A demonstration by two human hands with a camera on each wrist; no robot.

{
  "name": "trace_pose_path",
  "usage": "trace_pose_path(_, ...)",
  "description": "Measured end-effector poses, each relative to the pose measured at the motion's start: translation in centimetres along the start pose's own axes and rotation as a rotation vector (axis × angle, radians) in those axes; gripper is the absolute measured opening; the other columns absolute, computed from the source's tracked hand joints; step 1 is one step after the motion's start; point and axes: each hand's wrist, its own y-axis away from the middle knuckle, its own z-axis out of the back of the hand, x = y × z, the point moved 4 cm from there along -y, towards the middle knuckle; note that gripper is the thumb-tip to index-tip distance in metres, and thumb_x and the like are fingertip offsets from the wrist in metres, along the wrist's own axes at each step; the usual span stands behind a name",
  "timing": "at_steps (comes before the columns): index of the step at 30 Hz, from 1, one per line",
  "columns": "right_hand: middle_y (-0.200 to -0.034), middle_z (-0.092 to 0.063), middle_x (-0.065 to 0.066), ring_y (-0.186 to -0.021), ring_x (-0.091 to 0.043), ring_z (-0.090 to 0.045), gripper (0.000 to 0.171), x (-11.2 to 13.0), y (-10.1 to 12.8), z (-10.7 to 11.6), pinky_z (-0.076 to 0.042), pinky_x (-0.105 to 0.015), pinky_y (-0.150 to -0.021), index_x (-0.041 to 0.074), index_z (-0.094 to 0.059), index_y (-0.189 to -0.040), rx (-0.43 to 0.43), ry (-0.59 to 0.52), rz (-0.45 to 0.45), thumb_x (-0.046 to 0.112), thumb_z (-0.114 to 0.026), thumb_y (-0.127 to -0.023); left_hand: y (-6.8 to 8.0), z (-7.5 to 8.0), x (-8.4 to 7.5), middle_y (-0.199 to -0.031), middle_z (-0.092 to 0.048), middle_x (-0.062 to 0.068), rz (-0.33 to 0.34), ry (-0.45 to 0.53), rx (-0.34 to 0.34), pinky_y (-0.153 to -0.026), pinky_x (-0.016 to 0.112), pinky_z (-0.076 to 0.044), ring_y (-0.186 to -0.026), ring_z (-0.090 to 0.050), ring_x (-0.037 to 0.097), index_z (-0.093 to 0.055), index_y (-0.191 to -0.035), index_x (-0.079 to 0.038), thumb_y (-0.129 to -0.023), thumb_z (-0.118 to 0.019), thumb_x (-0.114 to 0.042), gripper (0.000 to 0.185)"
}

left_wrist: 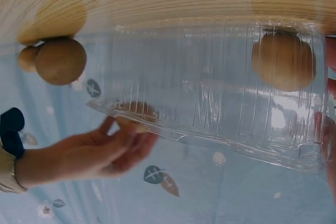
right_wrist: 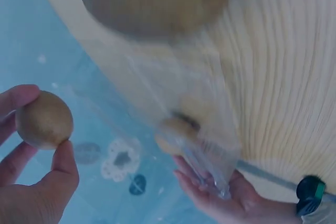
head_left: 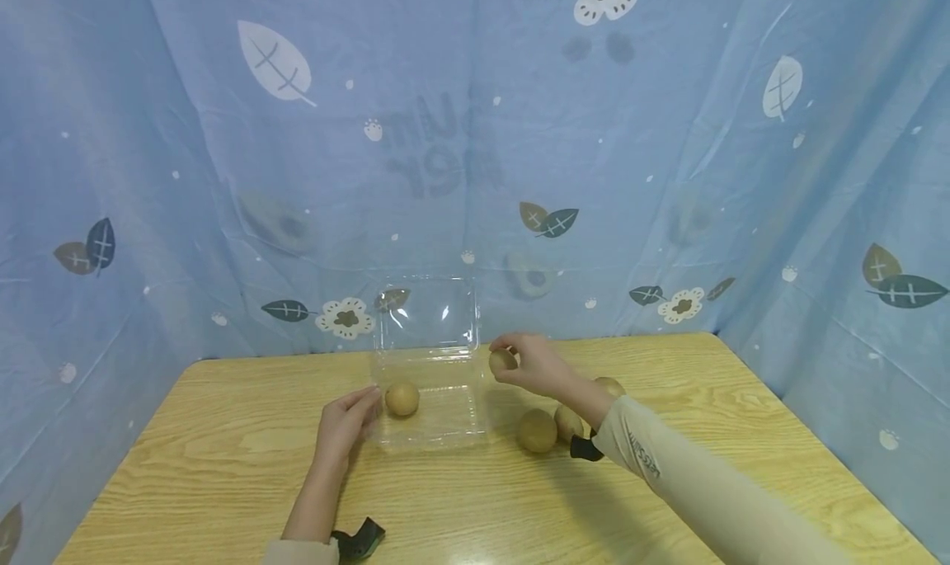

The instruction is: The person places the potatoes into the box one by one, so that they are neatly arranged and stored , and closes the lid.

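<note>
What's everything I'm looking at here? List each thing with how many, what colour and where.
Clamshell container: one, clear plastic, lid open, on the middle of the table.
Brown fruit in the container: one, tan-brown, round, at the tray's left side.
Brown fruit in the right hand: one, tan-brown, pinched just past the container's right edge.
Loose brown fruits: three, tan-brown, on the table right of the container, partly behind the right forearm.
Table: one, light wood grain.
Cloth backdrop: one, blue with leaf and flower prints, behind and beside the table.
Wrist straps: two, dark, one on each wrist.
Left hand: fingers touching the container's left edge.
Right hand: pinches a fruit; pale sleeve.
</note>
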Motion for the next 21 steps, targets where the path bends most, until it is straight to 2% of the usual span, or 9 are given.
trace_pose_path(5, -0.099, -0.066, -0.008, -0.086, -0.018, -0.058, 0.032, 1.7, -1.5, -1.4, -0.047, -0.025, -0.070, 0.001, -0.064, -0.102, 0.012, -0.044, 0.043, 0.010, -0.071, -0.072, 0.1, 0.1, 0.0, -0.114, -0.059, 0.018, 0.004, 0.001, 0.010, -0.063, 0.019, -0.048, -0.088, -0.056, 0.014, -0.056, -0.121, 0.001, -0.089, -0.056, -0.032, 0.046)
trace_pose_path(11, -0.096, -0.066, -0.008, -0.083, -0.017, -0.057, 0.030, 3.1, -2.5, -3.3, -0.047, -0.025, -0.070, 0.001, -0.064, -0.101, 0.060, -0.081, 0.044, 0.009, -0.070, -0.073, 0.4, 0.0, 0.0, -0.120, -0.057, 0.020, -0.001, 0.007, 0.020, -0.069, 0.022, -0.050, -0.103, -0.057, 0.023, -0.055, -0.122, 0.000, -0.089, -0.056, -0.036, 0.049)
trace_pose_path(21, -0.097, -0.066, -0.010, -0.084, -0.019, -0.058, 0.031, 3.6, -3.4, -6.6, -0.048, -0.027, -0.073, -0.001, -0.064, -0.099, 0.066, -0.070, 0.048, 0.008, -0.069, -0.070, 0.0, 0.0, 0.0, -0.118, -0.058, 0.020, 0.004, 0.005, 0.010, -0.065, 0.019, -0.049, -0.097, -0.058, 0.020, -0.056, -0.121, 0.001, -0.090, -0.056, -0.032, 0.045)
